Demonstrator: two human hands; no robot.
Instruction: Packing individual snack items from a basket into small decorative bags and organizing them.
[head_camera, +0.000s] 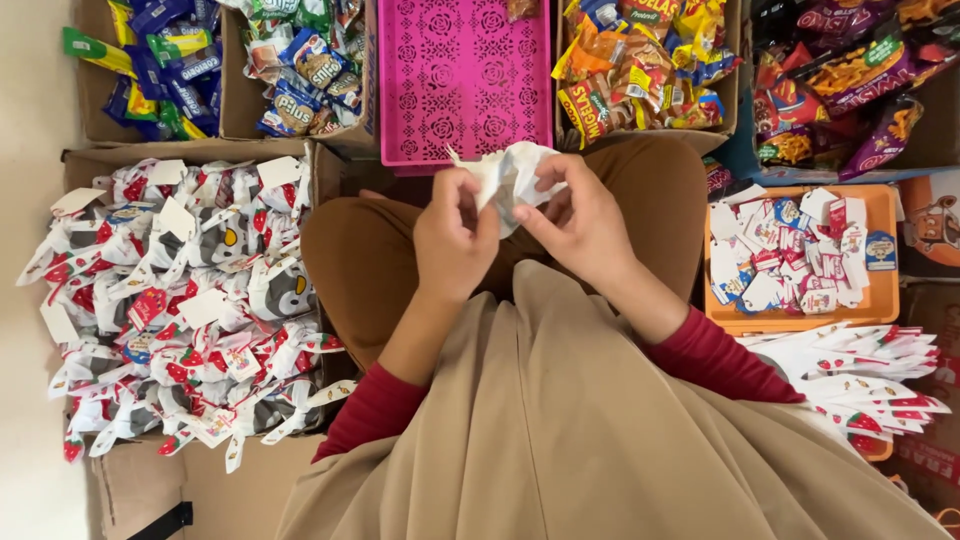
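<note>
Left, box (90, 160) of penguin packets (180, 300).

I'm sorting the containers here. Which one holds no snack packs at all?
The pink perforated tray straight ahead, beyond both hands; its patterned floor lies bare, while the cardboard boxes beside it are heaped with snack bags.

Both hands, left hand (455, 240) and right hand (580, 225), pinch a white paper packet (510, 175) above the lap, before a pink perforated tray (460, 75).

the bag (515, 175) between the left hand (455, 240) and right hand (580, 225) looks like thin white crinkled film, faintly glossy. the tray (455, 80) is pink pierced plastic, the bin (885, 250) smooth orange plastic, the box (325, 170) matt brown cardboard, the skirt (560, 430) matt tan cloth.
</note>
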